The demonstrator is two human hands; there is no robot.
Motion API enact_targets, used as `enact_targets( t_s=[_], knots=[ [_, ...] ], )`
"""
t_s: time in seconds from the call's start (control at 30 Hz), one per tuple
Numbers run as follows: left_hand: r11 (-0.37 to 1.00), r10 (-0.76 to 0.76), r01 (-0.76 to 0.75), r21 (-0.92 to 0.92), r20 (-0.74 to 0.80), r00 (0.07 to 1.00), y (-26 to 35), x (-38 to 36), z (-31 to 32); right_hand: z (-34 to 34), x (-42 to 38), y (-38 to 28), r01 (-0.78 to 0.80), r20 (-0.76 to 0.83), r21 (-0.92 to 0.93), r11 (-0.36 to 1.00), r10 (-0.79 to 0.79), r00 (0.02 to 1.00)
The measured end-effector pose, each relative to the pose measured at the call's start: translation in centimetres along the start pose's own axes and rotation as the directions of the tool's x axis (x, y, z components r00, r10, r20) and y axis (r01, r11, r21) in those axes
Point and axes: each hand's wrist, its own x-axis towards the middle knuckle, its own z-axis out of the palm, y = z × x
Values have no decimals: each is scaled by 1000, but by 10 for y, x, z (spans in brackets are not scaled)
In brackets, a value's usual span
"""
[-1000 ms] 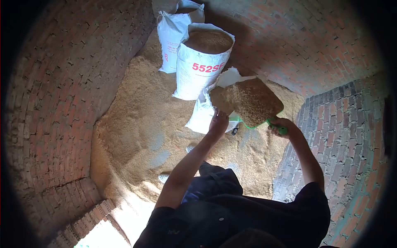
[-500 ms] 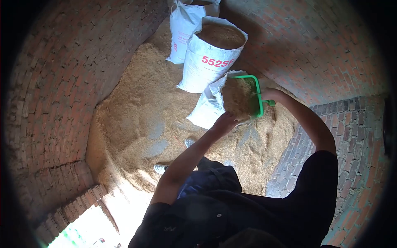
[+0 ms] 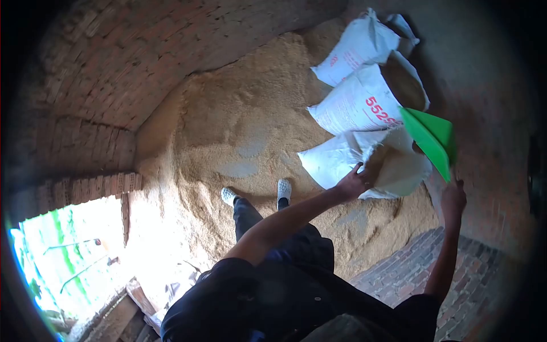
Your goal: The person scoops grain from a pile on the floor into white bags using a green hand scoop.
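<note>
My right hand grips the handle of a green dustpan, which is tilted up beside the mouth of the nearest white sack. My left hand is closed on the rim of that sack, which leans with its mouth toward the right. Inside the mouth some loose tan material shows, like rice husks or sawdust. Touching it from behind is a second white sack with red print, filled near its top with the same material. The inside of the dustpan is turned away from view.
A third white sack stands at the back. Loose tan material covers the floor in a heap around my shoes. Brick walls enclose the space, with a bright opening at lower left.
The dustpan has gone from lying level in the sack's mouth, with tan material in it, to tilted up at its right edge. My view has turned, shifting the sacks rightward.
</note>
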Motion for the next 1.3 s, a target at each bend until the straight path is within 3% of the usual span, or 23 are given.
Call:
enact_targets(
  t_s=[0.07, 0.13, 0.17, 0.2, 0.3, 0.33, 0.37, 0.4, 0.47, 0.53, 0.57, 0.6, 0.7, 0.77, 0.8, 0.9, 0.97, 1.03, 1.1, 1.17, 1.23, 1.27, 1.3],
  knots=[
    [992, -106, 105, -76, -3, 994, -12, -18, -37, 2, -9, 12, 220, -249, 158, 963, -177, 952],
    [912, -373, 344, -222, -106, 922, -31, -54, -51, -6, -8, -10, 440, -444, 181, 880, -326, 835],
    [849, -495, 452, -275, -113, 861, -50, -81, -57, -10, -10, -33, 194, -186, 569, 799, -105, 977],
    [739, -655, 610, -286, -94, 750, -69, -111, -57, -17, -10, -66, 49, -10, 708, 705, -59, 998],
    [257, -966, 888, -381, -74, 247, -128, -232, -40, -15, -8, -177, -360, 371, 881, 306, 23, 928],
    [43, -999, 919, -391, -42, 29, -149, -280, -30, 12, 2, -209, -368, 389, 900, 233, -47, 920],
    [-147, -984, 871, -468, -16, -175, -170, -338, -11, 47, 12, -241, -382, 401, 910, 160, -117, 908],
    [-417, -902, 746, -520, 134, -410, -190, -391, -9, 68, 19, -281, -410, 425, 904, 119, -156, 892],
    [-519, -749, 543, -660, 45, -661, -213, -504, 12, 124, 27, -364, -513, 511, 857, 44, -197, 837],
    [-656, -514, 317, -684, 98, -852, -225, -566, -15, 187, 50, -441, -567, 559, 823, 34, -220, 799],
    [-612, -467, 265, -745, 70, -881, -230, -644, 35, 216, 60, -476, -648, 627, 761, -42, -210, 750],
    [-583, -495, 152, -798, 201, -845, -232, -681, 26, 250, 72, -512, -718, 691, 684, -125, -202, 694],
    [-645, -322, -91, -759, 377, -868, -244, -753, 36, 378, 129, -599, -692, 671, 721, -42, -207, 712],
    [-679, -180, -274, -681, 517, -837, -265, -763, 26, 399, 156, -678, -739, 716, 658, -145, -184, 673],
    [-680, -152, -321, -659, 555, -818, -271, -775, 34, 428, 172, -709, -685, 662, 721, -107, -187, 726],
    [-645, -167, -373, -667, 599, -783, -294, -820, 78, 441, 190, -804, -542, 544, 838, 59, -155, 824],
    [-629, -202, -369, -684, 602, -772, -313, -844, 108, 452, 171, -853, -561, 570, 821, 102, -100, 816],
    [-626, -184, -394, -673, 619, -764, -344, -846, 114, 536, 183, -860, -623, 627, 779, 70, -66, 776],
    [-555, -131, -372, -744, 520, -844, -370, -864, 131, 557, 148, -879, -617, 612, 787, -10, -125, 781],
    [-438, -180, -357, -825, 469, -864, -406, -874, 138, 591, 115, -895, -706, 696, 706, 51, -232, 679],
    [-139, -556, -533, -835, 511, -656, -440, -894, 155, 592, 65, -926, -614, 638, 770, 173, -184, 748],
    [-152, -237, -504, -850, 526, -817, -474, -879, 149, 560, 34, -951, -575, 592, 806, 141, -166, 789],
    [-147, -291, -393, -908, 419, -860, -480, -914, 185, 524, 6, -977, -532, 541, 841, 101, -150, 827]
  ],
)
